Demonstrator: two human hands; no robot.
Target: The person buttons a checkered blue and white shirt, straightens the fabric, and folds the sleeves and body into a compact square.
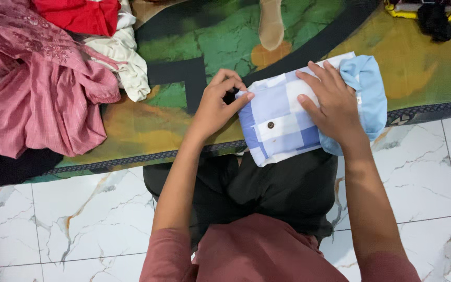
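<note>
Head view: folded blue-and-white checked shirt (283, 122) sits on person's lap w/ its far edge on the green-yellow mat (194, 57). Left hand (216, 107) pinches shirt's left edge btw thumb & fingertips; right hand (332, 102) lies flat, fingers spread, pressing the bundle down, not gripping. Looks like final tuck of the fold. Next move probably needs the corner pushed in neat w/ pressure kept on. Pink garment pile (43, 89) lies well apart, left.

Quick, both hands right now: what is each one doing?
Left hand: fingers pinched shut on the left edge of the folded blue checked shirt.
Right hand: open, palm pressed flat on that shirt.
</note>
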